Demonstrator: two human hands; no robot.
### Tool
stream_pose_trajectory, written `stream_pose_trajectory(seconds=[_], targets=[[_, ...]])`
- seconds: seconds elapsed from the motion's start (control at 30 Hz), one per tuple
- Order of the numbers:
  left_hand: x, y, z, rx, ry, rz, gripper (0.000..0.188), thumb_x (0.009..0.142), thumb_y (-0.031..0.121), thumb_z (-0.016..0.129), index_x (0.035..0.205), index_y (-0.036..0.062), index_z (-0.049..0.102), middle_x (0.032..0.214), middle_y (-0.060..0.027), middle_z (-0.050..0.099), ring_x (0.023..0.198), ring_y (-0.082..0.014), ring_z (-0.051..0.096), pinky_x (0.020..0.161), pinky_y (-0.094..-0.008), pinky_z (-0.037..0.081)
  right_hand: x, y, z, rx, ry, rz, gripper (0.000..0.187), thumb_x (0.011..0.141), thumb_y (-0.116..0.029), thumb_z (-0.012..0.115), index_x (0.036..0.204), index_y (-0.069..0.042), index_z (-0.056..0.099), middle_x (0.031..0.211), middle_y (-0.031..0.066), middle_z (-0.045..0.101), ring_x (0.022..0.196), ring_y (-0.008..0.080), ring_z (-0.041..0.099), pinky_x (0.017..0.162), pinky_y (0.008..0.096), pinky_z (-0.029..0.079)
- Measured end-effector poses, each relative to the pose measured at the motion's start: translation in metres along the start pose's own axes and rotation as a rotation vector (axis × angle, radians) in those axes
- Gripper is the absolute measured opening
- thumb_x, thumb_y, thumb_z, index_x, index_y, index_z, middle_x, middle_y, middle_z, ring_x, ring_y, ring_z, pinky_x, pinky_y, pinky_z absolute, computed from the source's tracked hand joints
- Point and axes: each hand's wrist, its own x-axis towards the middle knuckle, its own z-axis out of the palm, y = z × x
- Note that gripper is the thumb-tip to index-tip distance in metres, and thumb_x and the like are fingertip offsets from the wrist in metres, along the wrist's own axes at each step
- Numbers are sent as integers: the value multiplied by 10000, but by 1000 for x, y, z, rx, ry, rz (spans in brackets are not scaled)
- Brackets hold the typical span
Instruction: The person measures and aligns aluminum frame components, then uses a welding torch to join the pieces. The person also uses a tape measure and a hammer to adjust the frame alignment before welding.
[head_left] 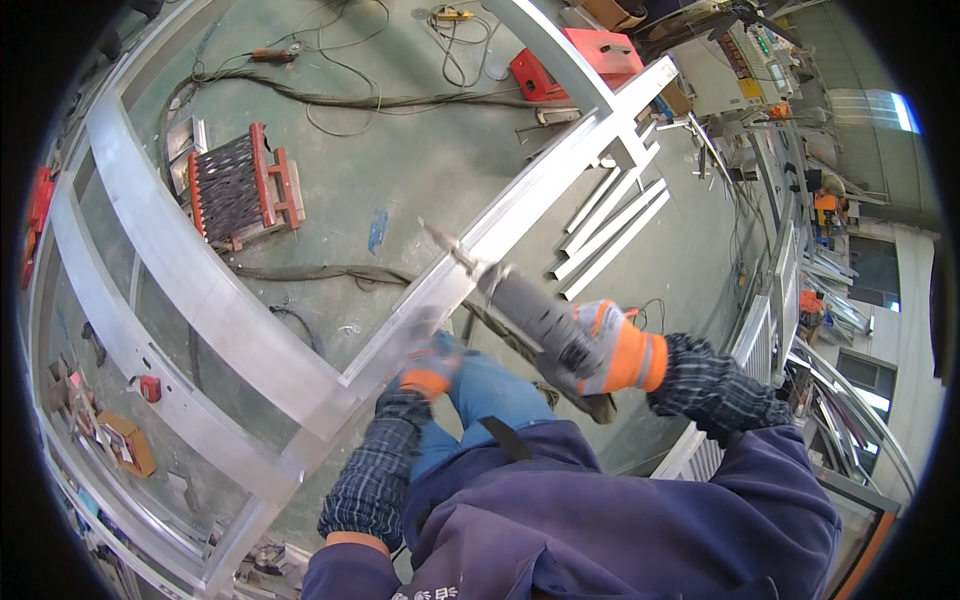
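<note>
My right hand [610, 345], in a grey and orange work glove, is wrapped round the body of a dark grey die grinder [530, 308]. The tool's slim metal tip [440, 238] points up and left, over the pale metal bar [520, 215] of a large frame. Close to that bar's lower part is my left hand [430, 368], in a similar glove. Motion smears its fingers, and a blurred dark shape shows just above them. I cannot tell whether it holds anything. Checked sleeve covers reach up both forearms.
Curved metal frame members [190, 260] sweep down the left side. A red rack with dark mesh [235, 190] stands on the floor beyond. Cables [380, 100] run across the floor. Loose metal strips [610, 235] lie to the right, and a red case [600, 55] sits at the back.
</note>
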Motion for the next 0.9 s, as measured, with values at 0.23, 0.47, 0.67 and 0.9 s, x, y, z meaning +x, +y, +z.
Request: stream_pose_trajectory(seconds=[0.23,0.47,0.67,0.9], targets=[[-79,236,-11,-1326,-796,529,492,1023,244,640,1439,-3,553,1389,-170,636,1231,-268,630,1041,-361,513,67,-43,-78,373,228,-175,217,931,-173,694,1102,-41,676,934,79,657,811,198,636,706,353,544],[-113,275,-203,-1971,-978,441,448,1074,403,570,1299,19,632,1204,-104,711,1066,-180,699,925,-333,571,173,7,-39,1343,-374,-6,265,1023,-272,597,1147,-45,656,870,39,667,658,127,576,570,299,478],[-148,205,-209,-2191,-584,432,458,1072,426,589,1298,28,605,1153,-66,697,1005,-137,680,884,-307,582,202,-21,121,2090,-618,617,364,965,-442,622,1071,-97,661,782,44,644,560,171,508,500,305,386],[-156,2,-102,-956,404,-57,548,937,324,764,1346,-2,600,1271,-193,675,1159,-318,658,986,-424,539,240,-20,158,1993,-617,757,620,954,-445,634,1240,102,576,757,42,667,531,149,492,488,285,390]])
